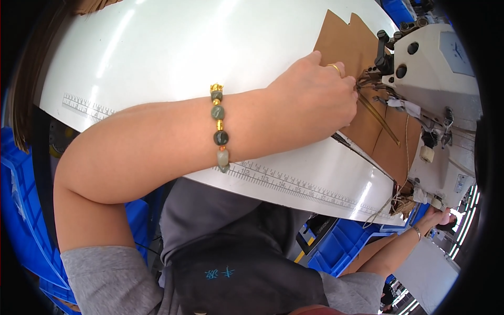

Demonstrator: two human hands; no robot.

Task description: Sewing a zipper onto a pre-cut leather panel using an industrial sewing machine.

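Note:
My left hand (328, 100), with a gold ring and a beaded bracelet (220, 126) at its wrist, reaches across the white table. Its curled fingers rest on a flat brown sheet (341, 42) beside the needle area of a white sewing machine (430, 58); the fingertips and thumb are hidden. A narrow brass-coloured strip (380, 121) lies over the brown material (401, 149) to the right of that hand. At the lower right, my right hand (438, 216) is up by a small wheel (436, 202) on the machine, its fingers too small to make out.
Printed ruler scales (294, 186) run along the near edge of the white table (173, 47). A blue bin (336, 252) stands below the table at right, and more blue bins (21, 178) at left. Brown strips (23, 105) hang at the far left edge. Loose threads (378, 212) trail near the machine.

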